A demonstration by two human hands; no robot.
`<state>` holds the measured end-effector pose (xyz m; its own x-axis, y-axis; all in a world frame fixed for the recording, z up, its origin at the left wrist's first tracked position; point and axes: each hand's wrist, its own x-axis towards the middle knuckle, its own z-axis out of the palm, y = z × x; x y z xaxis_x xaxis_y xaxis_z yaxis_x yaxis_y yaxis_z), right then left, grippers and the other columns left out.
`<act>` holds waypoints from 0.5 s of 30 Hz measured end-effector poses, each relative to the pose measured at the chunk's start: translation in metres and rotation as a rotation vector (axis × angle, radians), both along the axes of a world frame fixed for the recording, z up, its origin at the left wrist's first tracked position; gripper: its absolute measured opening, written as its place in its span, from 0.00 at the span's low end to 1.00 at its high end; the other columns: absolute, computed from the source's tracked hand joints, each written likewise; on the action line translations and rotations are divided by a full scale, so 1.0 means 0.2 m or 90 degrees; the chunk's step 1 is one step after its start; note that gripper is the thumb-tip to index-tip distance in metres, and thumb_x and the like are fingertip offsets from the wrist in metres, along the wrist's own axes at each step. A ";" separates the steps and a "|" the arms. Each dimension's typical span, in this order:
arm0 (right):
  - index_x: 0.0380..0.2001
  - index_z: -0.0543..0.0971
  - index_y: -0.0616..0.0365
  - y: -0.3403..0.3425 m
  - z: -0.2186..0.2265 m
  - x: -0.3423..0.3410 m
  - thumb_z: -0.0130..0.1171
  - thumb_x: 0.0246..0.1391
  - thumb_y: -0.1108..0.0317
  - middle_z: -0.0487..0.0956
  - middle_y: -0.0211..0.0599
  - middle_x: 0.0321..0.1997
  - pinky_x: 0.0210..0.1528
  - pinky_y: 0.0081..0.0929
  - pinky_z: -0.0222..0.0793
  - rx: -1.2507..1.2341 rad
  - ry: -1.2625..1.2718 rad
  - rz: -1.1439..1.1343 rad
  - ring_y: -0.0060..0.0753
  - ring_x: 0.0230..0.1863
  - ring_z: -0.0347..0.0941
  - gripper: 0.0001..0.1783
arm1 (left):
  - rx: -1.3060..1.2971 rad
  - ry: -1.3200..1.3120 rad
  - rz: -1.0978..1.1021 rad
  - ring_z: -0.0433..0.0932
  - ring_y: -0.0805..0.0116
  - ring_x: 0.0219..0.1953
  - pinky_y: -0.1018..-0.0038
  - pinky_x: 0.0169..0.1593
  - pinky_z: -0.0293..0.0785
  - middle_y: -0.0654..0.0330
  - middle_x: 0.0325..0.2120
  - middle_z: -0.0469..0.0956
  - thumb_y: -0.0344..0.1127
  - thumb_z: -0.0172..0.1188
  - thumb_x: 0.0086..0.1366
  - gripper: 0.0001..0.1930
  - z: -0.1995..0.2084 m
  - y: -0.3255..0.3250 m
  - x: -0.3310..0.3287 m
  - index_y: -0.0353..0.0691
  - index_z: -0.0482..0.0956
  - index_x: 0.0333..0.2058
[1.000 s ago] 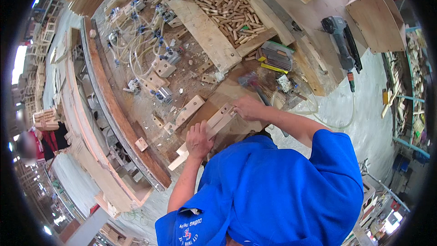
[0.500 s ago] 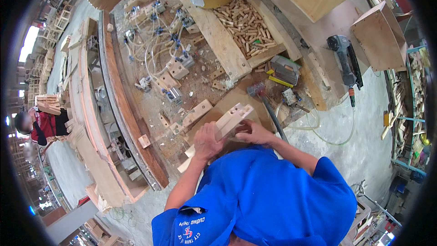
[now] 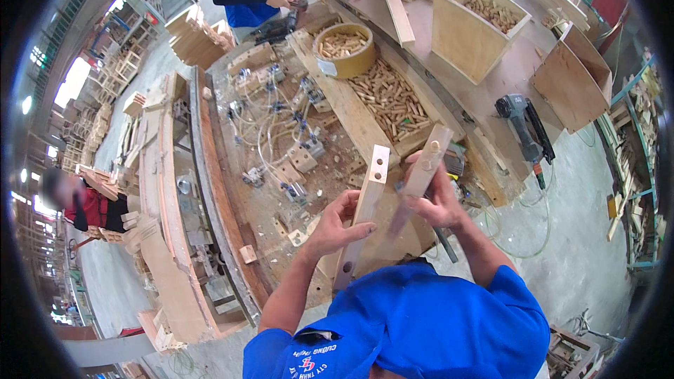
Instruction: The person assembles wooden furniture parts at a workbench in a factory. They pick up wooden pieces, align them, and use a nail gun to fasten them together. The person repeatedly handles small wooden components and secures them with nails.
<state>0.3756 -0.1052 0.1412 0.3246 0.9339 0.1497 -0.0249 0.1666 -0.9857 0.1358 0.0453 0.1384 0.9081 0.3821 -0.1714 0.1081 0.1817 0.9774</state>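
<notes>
Bars: while we grip one in each hand, the left bar (image 3: 368, 196) leans toward 12–1 o'clock at mid-view; the right bar (image 3: 422, 174) lies apart, at its 2 o'clock.
Left hand (image 3: 337, 228): clamped on the left bar, thumb across its face.
Right hand (image 3: 441, 203): closed round the right bar; blur hides finger detail.
Holes (image 3: 380, 162): two at the left bar's 12 o'clock end, another low down.
Round ends (image 3: 434, 147): on the right bar, possibly pegs; we cannot be sure.
Handling: we judge a firm mid-length grip best, fingers off the holes, both ends turned to our eyes for checking.
Tub (image 3: 354, 66): 12 o'clock, yellow, holding dowels (image 3: 342, 45).
Bin (image 3: 349, 105): 1 o'clock, plank-sided, dowels heaped loose.
Tall box (image 3: 456, 42): 1–2 o'clock, dowels inside.
Second box (image 3: 562, 89): 2 o'clock, tilted; contents we cannot tell.
</notes>
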 end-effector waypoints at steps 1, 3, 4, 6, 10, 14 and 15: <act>0.72 0.60 0.60 0.00 0.12 0.04 0.75 0.48 0.59 0.74 0.37 0.60 0.65 0.39 0.70 0.025 -0.084 -0.021 0.35 0.62 0.72 0.51 | 0.000 -0.023 0.010 0.80 0.69 0.55 0.66 0.60 0.77 0.60 0.50 0.77 0.36 0.76 0.63 0.41 0.05 0.00 0.00 0.38 0.62 0.69; 0.71 0.60 0.62 -0.01 0.35 0.08 0.74 0.46 0.58 0.75 0.42 0.57 0.61 0.40 0.71 0.056 -0.247 -0.028 0.40 0.58 0.75 0.52 | -0.002 -0.064 0.022 0.79 0.70 0.55 0.66 0.61 0.76 0.59 0.52 0.75 0.33 0.73 0.64 0.39 0.18 -0.02 0.00 0.39 0.60 0.69; 0.71 0.60 0.63 -0.01 0.43 0.09 0.73 0.45 0.58 0.76 0.44 0.55 0.59 0.40 0.72 0.069 -0.327 -0.033 0.42 0.56 0.77 0.53 | 0.039 -0.069 0.022 0.80 0.68 0.55 0.66 0.61 0.76 0.58 0.56 0.73 0.33 0.72 0.62 0.41 0.25 -0.02 0.00 0.39 0.58 0.69; 0.71 0.60 0.63 -0.03 0.52 0.11 0.74 0.45 0.58 0.77 0.49 0.53 0.56 0.42 0.74 0.111 -0.414 0.003 0.49 0.53 0.79 0.53 | 0.190 -0.070 0.048 0.79 0.66 0.56 0.67 0.60 0.76 0.57 0.56 0.73 0.36 0.74 0.59 0.43 0.36 -0.02 -0.01 0.38 0.59 0.69; 0.69 0.64 0.62 -0.06 0.73 0.05 0.75 0.47 0.60 0.79 0.53 0.53 0.50 0.46 0.79 0.081 -0.554 0.025 0.58 0.49 0.81 0.49 | 0.564 -0.073 0.131 0.86 0.57 0.49 0.64 0.54 0.82 0.50 0.50 0.81 0.38 0.78 0.55 0.46 0.56 -0.05 -0.04 0.37 0.61 0.68; 0.70 0.65 0.60 -0.08 0.84 0.01 0.73 0.46 0.64 0.79 0.53 0.53 0.44 0.47 0.81 0.029 -0.624 0.028 0.59 0.46 0.83 0.47 | 0.582 -0.083 0.157 0.89 0.51 0.46 0.62 0.50 0.85 0.46 0.46 0.85 0.36 0.77 0.55 0.44 0.64 -0.06 -0.07 0.38 0.64 0.69; 0.70 0.65 0.59 -0.08 0.84 0.00 0.73 0.46 0.64 0.79 0.53 0.53 0.43 0.47 0.81 0.018 -0.636 0.028 0.59 0.45 0.83 0.47 | 0.581 -0.070 0.163 0.89 0.51 0.46 0.62 0.50 0.85 0.45 0.48 0.84 0.36 0.77 0.55 0.44 0.65 -0.07 -0.08 0.38 0.65 0.69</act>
<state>0.3754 -0.1213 0.3100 0.0023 0.9339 0.3575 0.8058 0.2099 -0.5537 0.1194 0.0315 0.2680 0.7717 0.5151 0.3729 0.0694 -0.6511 0.7558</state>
